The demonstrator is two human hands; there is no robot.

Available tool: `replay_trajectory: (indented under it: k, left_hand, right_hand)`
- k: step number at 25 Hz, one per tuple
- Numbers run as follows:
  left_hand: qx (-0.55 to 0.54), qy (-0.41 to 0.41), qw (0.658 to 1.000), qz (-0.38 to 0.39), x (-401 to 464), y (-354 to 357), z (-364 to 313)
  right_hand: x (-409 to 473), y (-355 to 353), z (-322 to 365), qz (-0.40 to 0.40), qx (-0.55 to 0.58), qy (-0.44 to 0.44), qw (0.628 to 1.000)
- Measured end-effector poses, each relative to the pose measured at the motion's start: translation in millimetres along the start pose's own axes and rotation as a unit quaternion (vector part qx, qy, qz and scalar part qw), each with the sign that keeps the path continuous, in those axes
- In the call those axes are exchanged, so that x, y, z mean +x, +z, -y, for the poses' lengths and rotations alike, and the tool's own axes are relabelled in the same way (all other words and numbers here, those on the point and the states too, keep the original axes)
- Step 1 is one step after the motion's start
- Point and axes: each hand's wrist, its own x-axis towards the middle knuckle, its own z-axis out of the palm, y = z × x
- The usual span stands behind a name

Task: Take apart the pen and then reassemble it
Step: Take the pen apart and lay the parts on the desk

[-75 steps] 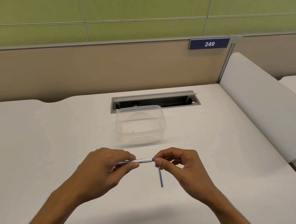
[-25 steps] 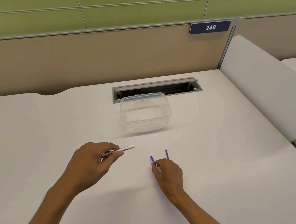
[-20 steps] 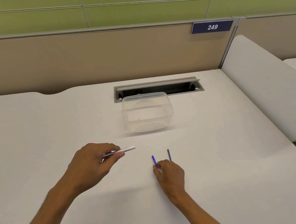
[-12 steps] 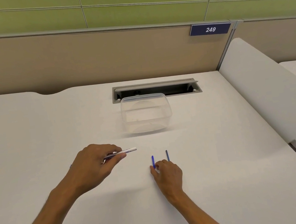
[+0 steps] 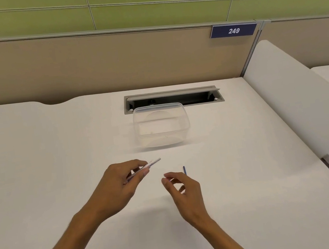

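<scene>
My left hand (image 5: 123, 184) pinches the white pen barrel (image 5: 153, 163), whose open end points up and to the right, above the table. My right hand (image 5: 181, 187) hovers just right of it, thumb and forefinger pinched together on a small blue pen part (image 5: 168, 178) that barely shows between the fingertips. A thin blue refill (image 5: 184, 170) lies on the white table (image 5: 38, 161) just beyond the right hand's fingers, pointing away from me.
A clear plastic container (image 5: 161, 124) stands on the table beyond the hands. Behind it is a grey cable slot (image 5: 173, 99). A beige partition with a "249" sign (image 5: 233, 30) closes the back, and a white divider (image 5: 293, 94) rises at the right.
My right hand has lifted off the table, and the short blue part that lay at its fingertips is now pinched in it. The left hand tilted the barrel upward.
</scene>
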Motion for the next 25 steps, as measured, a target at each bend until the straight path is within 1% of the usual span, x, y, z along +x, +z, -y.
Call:
replay_trajectory:
  k: [2, 4, 7, 9, 11, 13, 15, 16, 18, 20, 22, 23, 25]
  left_hand:
    - [-0.057, -0.012, 0.998, 0.0, 3, 12, -6]
    - [-0.082, -0.012, 0.997, 0.005, 7, 22, -13]
    - [-0.15, -0.03, 0.988, -0.01, 14, 34, -21]
    - [-0.183, -0.046, 0.981, -0.037, 20, 39, -26]
    - [-0.226, -0.067, 0.969, -0.078, 26, 43, -29]
    - [-0.283, -0.1, 0.947, -0.116, 29, 43, -33]
    - [-0.327, -0.13, 0.926, -0.134, 29, 39, -33]
    - [-0.339, -0.137, 0.922, -0.13, 28, 37, -31]
    - [-0.36, -0.146, 0.917, -0.094, 24, 35, -27]
    - [-0.383, -0.158, 0.908, -0.059, 19, 39, -24]
    - [-0.4, -0.173, 0.899, -0.052, 13, 49, -22]
    - [-0.406, -0.18, 0.894, -0.055, 11, 56, -22]
    - [-0.411, -0.196, 0.888, -0.066, 8, 68, -18]
  right_hand:
    - [-3, -1, 17, 0.081, 0.106, 0.052, 0.99]
    - [-5, -1, 30, 0.136, 0.2, 0.107, 0.964]
    - [-7, -3, 37, 0.174, 0.296, 0.186, 0.921]
    - [-7, -9, 35, 0.191, 0.326, 0.208, 0.902]
    - [-4, -20, 31, 0.187, 0.349, 0.208, 0.895]
    - [1, -35, 29, 0.171, 0.375, 0.198, 0.89]
    - [8, -49, 31, 0.153, 0.397, 0.187, 0.885]
    - [11, -56, 33, 0.142, 0.4, 0.182, 0.887]
    - [18, -64, 37, 0.106, 0.4, 0.182, 0.892]
    - [24, -66, 38, 0.06, 0.414, 0.2, 0.886]
    - [26, -63, 38, 0.038, 0.431, 0.206, 0.878]
    - [26, -60, 37, 0.043, 0.421, 0.198, 0.884]
    - [24, -51, 36, 0.061, 0.368, 0.17, 0.912]
